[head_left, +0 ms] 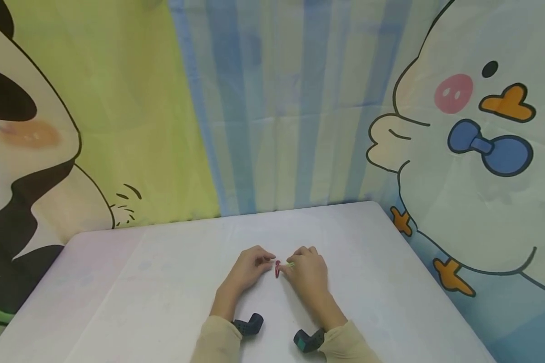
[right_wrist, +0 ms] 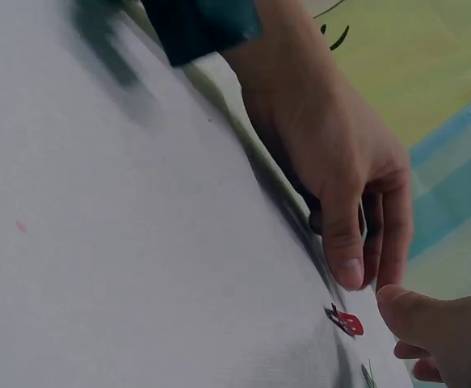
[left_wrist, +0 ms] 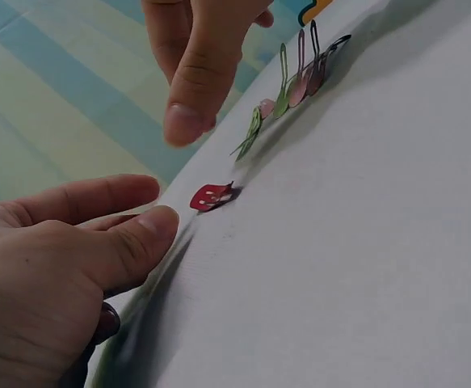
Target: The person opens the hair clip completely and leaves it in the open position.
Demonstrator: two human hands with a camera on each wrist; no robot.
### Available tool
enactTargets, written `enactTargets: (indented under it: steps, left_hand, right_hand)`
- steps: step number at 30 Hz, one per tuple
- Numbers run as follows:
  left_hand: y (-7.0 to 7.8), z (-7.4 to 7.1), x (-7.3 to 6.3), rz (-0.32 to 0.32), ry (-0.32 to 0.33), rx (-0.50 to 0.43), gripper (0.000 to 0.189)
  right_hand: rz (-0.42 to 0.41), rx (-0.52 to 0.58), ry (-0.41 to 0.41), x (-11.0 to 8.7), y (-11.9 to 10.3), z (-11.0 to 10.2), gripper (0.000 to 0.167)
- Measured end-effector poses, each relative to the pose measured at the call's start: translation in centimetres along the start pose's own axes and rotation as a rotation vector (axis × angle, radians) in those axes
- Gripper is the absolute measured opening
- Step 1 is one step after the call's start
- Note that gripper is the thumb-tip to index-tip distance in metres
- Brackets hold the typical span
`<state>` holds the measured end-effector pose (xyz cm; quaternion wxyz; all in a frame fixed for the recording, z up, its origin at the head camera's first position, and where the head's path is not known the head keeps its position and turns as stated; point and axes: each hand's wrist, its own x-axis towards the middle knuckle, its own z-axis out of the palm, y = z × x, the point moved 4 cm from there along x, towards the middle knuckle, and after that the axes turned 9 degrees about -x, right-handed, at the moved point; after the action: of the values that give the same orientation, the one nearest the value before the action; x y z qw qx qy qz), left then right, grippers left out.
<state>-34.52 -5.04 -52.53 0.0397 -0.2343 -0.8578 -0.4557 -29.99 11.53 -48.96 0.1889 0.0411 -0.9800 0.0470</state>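
A small red hair clip (head_left: pixel 277 269) lies on the white table between my two hands. In the left wrist view the red clip shows light spots and a shadow beside it. My left hand (head_left: pixel 251 266) is on its left, thumb and index fingertips a little apart with nothing between them. On the other side, my right hand (head_left: pixel 308 272) hovers with fingers pointing down, holding nothing visible. Past the red clip, a green hair clip (left_wrist: pixel 251 136) and several more clips (left_wrist: pixel 297 87) in green, pink and dark tones stand in a row; the right hand mostly hides them from above.
The white table (head_left: pixel 163 292) runs back to a printed curtain (head_left: pixel 277 101) with stripes and cartoon animals. A dark device (head_left: pixel 250 325) is strapped to the left wrist and another dark device (head_left: pixel 309 341) to the right wrist.
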Motion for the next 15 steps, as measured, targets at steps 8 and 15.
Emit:
enactTargets:
  steps: [8, 15]
  left_hand:
    - [-0.7, 0.3, 1.3, 0.033, -0.087, -0.020, 0.022]
    - [0.0, 1.4, 2.0, 0.073, -0.144, -0.020, 0.017]
  right_hand:
    - [-0.015, -0.046, -0.014, -1.5, -1.4, 0.7, 0.037]
    - [-0.018, -0.055, -0.015, -1.7, -1.2, 1.1, 0.034]
